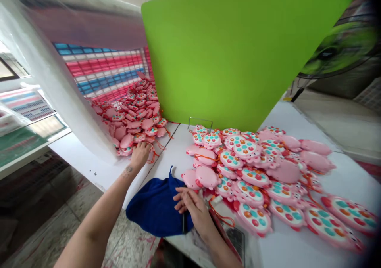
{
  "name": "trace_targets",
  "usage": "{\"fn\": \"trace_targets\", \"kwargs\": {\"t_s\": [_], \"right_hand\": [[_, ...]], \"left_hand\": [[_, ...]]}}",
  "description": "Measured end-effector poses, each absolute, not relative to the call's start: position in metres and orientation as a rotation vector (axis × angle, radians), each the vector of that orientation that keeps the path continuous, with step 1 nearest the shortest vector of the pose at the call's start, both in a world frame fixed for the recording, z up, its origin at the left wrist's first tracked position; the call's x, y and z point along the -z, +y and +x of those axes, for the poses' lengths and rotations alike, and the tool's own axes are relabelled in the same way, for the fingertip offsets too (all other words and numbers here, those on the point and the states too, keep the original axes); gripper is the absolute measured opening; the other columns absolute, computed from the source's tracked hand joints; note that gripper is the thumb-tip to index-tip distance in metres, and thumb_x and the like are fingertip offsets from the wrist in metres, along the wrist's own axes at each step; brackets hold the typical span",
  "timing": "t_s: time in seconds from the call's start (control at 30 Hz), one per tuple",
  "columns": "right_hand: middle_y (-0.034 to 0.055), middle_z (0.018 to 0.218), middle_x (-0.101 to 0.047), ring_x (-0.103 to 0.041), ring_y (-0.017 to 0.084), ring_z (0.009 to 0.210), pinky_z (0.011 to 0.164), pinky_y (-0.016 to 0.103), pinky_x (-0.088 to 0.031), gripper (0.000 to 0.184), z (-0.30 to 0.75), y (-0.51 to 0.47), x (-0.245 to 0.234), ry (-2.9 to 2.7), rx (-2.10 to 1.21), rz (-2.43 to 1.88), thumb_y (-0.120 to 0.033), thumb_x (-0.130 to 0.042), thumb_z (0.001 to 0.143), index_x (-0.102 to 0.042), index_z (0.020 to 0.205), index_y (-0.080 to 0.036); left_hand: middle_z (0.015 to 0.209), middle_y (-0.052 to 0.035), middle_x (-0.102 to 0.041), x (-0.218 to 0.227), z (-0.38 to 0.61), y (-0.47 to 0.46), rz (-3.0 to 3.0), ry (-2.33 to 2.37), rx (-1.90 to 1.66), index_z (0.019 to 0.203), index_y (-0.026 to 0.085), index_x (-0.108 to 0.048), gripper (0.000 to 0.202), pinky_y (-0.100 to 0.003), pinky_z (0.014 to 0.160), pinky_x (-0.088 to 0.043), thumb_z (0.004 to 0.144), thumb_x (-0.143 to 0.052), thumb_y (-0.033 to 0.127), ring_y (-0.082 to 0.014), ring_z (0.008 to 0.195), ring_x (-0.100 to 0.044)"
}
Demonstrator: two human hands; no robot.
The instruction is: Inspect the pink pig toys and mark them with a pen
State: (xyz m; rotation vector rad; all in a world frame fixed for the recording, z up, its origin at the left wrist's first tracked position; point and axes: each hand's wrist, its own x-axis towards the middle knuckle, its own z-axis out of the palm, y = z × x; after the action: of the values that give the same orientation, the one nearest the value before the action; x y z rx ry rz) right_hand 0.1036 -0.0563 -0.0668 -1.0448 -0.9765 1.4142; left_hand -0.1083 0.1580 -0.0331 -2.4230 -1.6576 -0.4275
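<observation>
My left hand (142,153) reaches to the near edge of a heaped pile of pink animal-shaped toys (147,124) on the left. Its fingers are bent down on a pink toy there, and their tips are partly hidden among toys and orange cords. My right hand (193,207) hovers over a blue cloth (151,206), fingers loosely bent and apart, nothing visible in them. A short black stick-like piece (184,223) shows just below those fingers; whether it touches the hand I cannot tell. Right of this hand lie many pink toys (250,192) with coloured dots.
A large green panel (220,54) stands behind the table (162,161). At left, a plastic-wrapped frame (59,81) borders the pile, with a striped mesh (104,71) behind. A small wire stand (201,119) sits before the panel. A fan (330,54) is at far right.
</observation>
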Motion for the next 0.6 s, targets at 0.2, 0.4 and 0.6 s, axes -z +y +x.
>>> {"fn": "trace_targets", "kwargs": {"t_s": [0.2,0.4,0.6], "right_hand": [[0.0115,0.102,-0.066,-0.066,0.017,0.078,0.061,0.028,-0.053,0.046,0.104,-0.055,0.068,-0.988,-1.379,-1.054,-0.055,-0.048,0.088,-0.059,0.114,-0.018],[0.0075,0.147,-0.038,-0.041,0.024,0.133,0.105,0.043,-0.042,0.054,0.105,-0.061,0.066,-1.075,-1.238,-0.992,-0.046,-0.053,0.089,-0.039,0.139,-0.029],[0.0058,0.151,-0.031,-0.024,0.023,0.142,0.118,0.047,-0.020,0.072,0.112,-0.058,0.065,-1.028,-1.086,-1.064,-0.042,-0.061,0.084,-0.026,0.146,-0.027]], "left_hand": [[0.121,-0.0122,-0.060,0.034,-0.102,0.119,-2.491,-1.668,0.696,0.120,0.014,-0.057,0.037,-0.037,0.101,-0.043,0.083,-0.052,0.016,-0.0233,0.115,-0.054],[0.131,-0.0121,-0.055,0.019,-0.053,0.028,-2.620,-1.828,1.334,0.126,0.016,-0.054,0.040,-0.036,0.104,-0.043,0.086,-0.053,0.025,-0.0222,0.121,-0.052],[0.143,-0.0102,-0.043,0.021,-0.015,-0.033,-3.216,-1.591,1.333,0.137,0.024,-0.045,0.055,-0.040,0.109,-0.038,0.083,-0.057,0.018,-0.0228,0.132,-0.041]]}}
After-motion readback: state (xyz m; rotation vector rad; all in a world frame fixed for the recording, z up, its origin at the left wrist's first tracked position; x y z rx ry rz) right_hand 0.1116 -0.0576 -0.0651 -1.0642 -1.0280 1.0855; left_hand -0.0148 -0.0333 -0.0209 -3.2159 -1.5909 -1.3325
